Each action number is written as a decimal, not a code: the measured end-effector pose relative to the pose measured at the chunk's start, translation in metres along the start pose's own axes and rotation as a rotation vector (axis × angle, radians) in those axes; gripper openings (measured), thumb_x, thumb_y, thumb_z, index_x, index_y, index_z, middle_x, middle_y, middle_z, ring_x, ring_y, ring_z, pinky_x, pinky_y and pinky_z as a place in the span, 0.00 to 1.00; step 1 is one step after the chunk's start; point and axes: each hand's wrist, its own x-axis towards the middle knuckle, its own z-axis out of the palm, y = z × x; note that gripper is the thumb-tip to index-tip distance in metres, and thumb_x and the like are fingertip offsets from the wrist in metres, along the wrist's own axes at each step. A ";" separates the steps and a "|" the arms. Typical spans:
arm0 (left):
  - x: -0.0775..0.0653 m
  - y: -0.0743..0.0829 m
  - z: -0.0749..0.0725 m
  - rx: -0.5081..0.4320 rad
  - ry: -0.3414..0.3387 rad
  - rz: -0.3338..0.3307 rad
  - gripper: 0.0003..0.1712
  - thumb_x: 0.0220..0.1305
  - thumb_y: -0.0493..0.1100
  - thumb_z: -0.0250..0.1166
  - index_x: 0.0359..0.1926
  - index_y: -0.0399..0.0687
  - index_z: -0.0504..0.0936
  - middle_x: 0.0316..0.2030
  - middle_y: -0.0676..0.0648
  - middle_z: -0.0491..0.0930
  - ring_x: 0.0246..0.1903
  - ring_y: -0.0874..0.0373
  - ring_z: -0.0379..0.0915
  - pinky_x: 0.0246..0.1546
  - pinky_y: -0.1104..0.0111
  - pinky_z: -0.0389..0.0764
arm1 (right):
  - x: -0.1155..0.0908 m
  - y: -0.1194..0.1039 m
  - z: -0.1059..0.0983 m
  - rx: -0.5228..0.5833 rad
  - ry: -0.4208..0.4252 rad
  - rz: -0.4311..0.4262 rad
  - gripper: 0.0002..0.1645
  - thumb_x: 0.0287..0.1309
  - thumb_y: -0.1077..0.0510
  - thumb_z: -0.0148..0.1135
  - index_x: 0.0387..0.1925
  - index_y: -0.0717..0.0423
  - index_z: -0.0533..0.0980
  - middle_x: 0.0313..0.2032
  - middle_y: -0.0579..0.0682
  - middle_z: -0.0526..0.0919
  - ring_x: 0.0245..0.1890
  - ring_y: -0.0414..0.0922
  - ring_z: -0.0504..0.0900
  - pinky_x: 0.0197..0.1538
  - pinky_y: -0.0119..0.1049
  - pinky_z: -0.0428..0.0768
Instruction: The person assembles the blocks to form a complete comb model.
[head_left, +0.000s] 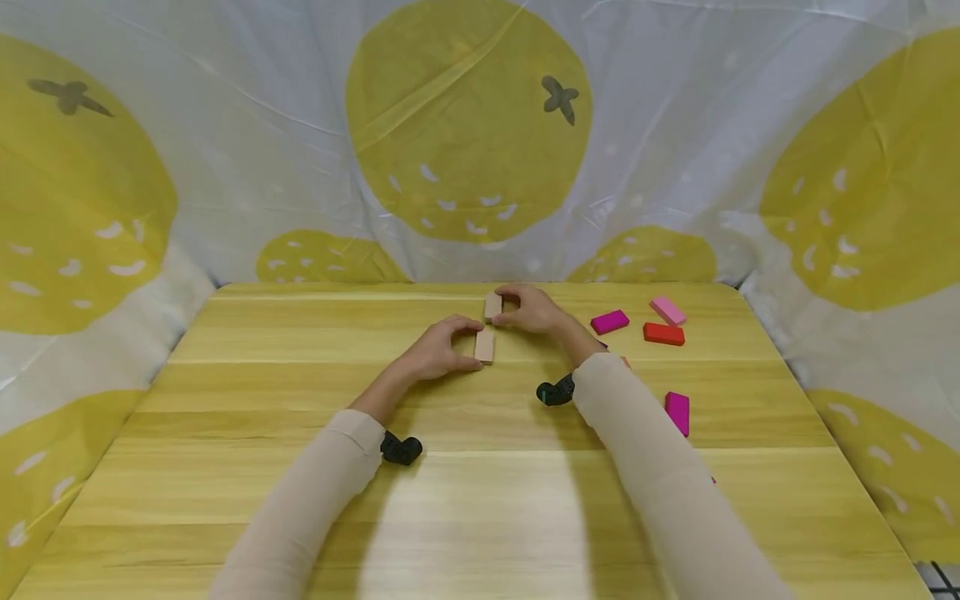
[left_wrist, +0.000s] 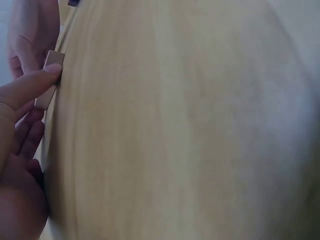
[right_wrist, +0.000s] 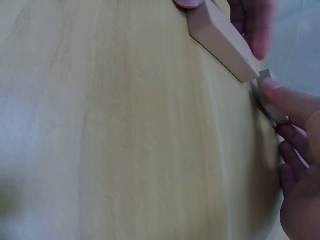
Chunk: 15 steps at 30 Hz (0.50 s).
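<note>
Two pale wooden blocks stand near the middle of the table's far side, one behind the other. The nearer block [head_left: 485,347] is pinched between thumb and fingers of the left hand [head_left: 433,352], from its left side. The right hand [head_left: 534,312] grips the farther block [head_left: 492,307] from the right. In the head view the blocks look slightly apart. In the left wrist view the left thumb presses the end of a block [left_wrist: 44,98]. The right wrist view shows the nearer block [right_wrist: 222,42] large, with the right thumb on the farther block [right_wrist: 272,109].
To the right lie a magenta block [head_left: 610,322], a pink block [head_left: 667,311], a red block [head_left: 663,334] and another magenta block [head_left: 677,413]. The right sleeve [head_left: 660,467] partly hides more pieces. A patterned curtain [head_left: 300,167] hangs behind the wooden table [head_left: 247,367].
</note>
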 end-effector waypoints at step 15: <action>0.003 -0.002 0.000 0.000 0.030 -0.065 0.39 0.57 0.46 0.81 0.68 0.42 0.78 0.62 0.43 0.78 0.63 0.48 0.71 0.66 0.57 0.69 | 0.007 0.006 0.009 0.089 0.019 0.034 0.31 0.75 0.53 0.61 0.73 0.58 0.70 0.70 0.59 0.70 0.73 0.56 0.64 0.72 0.50 0.63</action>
